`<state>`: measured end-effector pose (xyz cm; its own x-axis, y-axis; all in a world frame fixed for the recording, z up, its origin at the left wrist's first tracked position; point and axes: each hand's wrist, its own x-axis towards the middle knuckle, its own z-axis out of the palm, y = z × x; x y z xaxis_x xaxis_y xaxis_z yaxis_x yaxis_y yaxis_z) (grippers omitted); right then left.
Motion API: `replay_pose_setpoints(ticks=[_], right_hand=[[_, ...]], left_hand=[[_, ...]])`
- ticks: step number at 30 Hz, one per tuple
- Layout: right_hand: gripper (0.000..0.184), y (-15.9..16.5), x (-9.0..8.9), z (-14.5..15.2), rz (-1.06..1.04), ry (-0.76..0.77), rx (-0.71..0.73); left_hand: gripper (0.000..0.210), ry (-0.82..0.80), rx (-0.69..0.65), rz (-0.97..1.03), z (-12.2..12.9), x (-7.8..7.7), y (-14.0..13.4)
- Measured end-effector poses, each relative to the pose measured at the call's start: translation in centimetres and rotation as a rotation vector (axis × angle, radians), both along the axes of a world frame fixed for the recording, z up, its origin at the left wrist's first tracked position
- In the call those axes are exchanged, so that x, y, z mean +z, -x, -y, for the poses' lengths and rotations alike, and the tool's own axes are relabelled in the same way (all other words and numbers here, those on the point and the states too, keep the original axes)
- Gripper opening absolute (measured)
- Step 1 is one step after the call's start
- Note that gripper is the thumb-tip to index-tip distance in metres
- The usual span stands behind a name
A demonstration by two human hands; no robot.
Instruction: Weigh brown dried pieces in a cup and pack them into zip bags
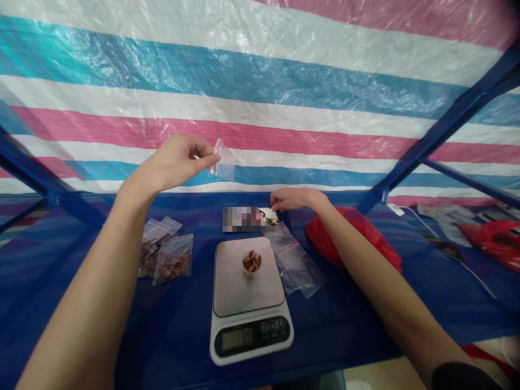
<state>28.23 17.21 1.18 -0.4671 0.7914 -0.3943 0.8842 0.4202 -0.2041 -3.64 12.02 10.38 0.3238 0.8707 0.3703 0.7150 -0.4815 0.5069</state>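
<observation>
My left hand (184,157) is raised above the back of the blue table, thumb and fingers pinching a clear zip bag (225,165). My right hand (293,199) has curled fingers at the right end of a flat picture-bearing object (268,216), partly blurred out; what its fingertips hold, if anything, is hidden. In front of that object stands a white kitchen scale (225,292) with a steel plate and a faint display. On the plate rests a small cup (248,272) of brown almond-like nuts (252,261). Several flat clear zip bags (298,265) lie right of the scale.
Filled zip bags (174,262) of brown pieces lie left of the scale, beside my left forearm. A red plastic bag (353,233) sits partly behind my right forearm. Blue frame posts (436,132) and a striped tarp (260,70) enclose the back. A white cable (473,279) runs at the right.
</observation>
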Motion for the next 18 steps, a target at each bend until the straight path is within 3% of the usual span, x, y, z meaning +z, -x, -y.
replay_pose_setpoints(ticks=[6, 8, 10, 13, 18], right_hand=[[0.020, 0.5, 2.6, 1.1, -0.251, -0.257, -0.001], [0.015, 1.6, 3.7, 2.2, -0.505, -0.415, 0.005], [0.022, 3.1, 4.8, 3.6, -0.843, -0.519, 0.018], [0.043, 5.2, 5.8, 5.5, -1.152, -0.470, 0.007], [0.050, 6.0, 6.2, 6.8, -1.252, -0.419, -0.030]], left_hand=[[0.036, 0.001, -0.100, -0.025, 0.3, -0.5, -2.1], [0.035, 0.011, -0.173, -0.029, 0.6, -0.7, -3.3], [0.033, 0.032, -0.243, -0.021, 1.1, -0.8, -4.5], [0.029, 0.037, -0.307, -0.018, 1.8, -0.8, -5.7], [0.033, 0.034, -0.323, -0.012, 2.6, -0.7, -5.8]])
